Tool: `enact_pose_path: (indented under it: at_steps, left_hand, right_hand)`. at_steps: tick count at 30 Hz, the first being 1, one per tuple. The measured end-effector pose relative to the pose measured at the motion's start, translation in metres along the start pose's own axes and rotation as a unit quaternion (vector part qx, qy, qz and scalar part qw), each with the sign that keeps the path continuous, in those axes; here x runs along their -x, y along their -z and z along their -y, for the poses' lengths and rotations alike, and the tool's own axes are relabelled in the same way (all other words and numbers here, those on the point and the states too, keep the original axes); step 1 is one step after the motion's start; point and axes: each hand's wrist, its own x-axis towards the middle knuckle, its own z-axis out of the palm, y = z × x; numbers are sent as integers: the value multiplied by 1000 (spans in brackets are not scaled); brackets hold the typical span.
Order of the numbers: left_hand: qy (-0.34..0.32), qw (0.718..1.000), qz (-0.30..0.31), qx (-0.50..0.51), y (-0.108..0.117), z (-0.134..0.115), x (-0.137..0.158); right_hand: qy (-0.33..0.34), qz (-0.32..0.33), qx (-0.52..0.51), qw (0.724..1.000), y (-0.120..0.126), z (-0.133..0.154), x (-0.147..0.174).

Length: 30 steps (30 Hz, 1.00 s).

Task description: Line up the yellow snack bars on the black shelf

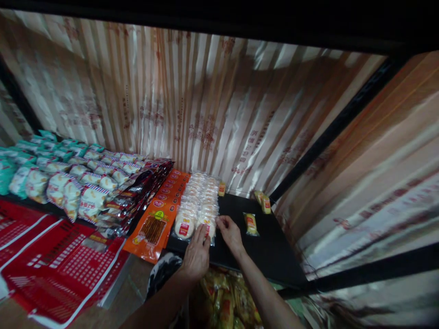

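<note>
Printed sheeting is hung behind the black shelf. Beside an orange snack bag, wrapped white rice crackers are ranged in two rows. The right row's front pack is touched by the left hand, fingers outstretched; its right edge is met by the right hand, fingers bent, whether gripping cannot be told. Small yellow packets are scattered farther right.

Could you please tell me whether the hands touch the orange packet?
No, the left hand and right hand are at the white round snacks, and the orange packet lies left of both.
</note>
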Motion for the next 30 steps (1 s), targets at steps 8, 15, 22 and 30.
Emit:
enact_pose_path:
  at_steps: [8, 15, 22, 30]
  left_hand:
    - [-48, 998, -31, -13, -11, -7, -4]
    - [-26, 999, -43, -23, -23, -7, -9]
    - [-28, 992, -122, 4, -18, -7, -8]
    - [223, 911, -326, 115, 10, 7, -20]
  right_hand:
    - [2, -48, 5, 999, 12, -17, 11]
    - [-86, 47, -192, 976, -30, 7, 17]
    - [-86, 20, -182, 979, -34, -3, 10]
    - [-102, -36, -185, 977, -39, -2, -4]
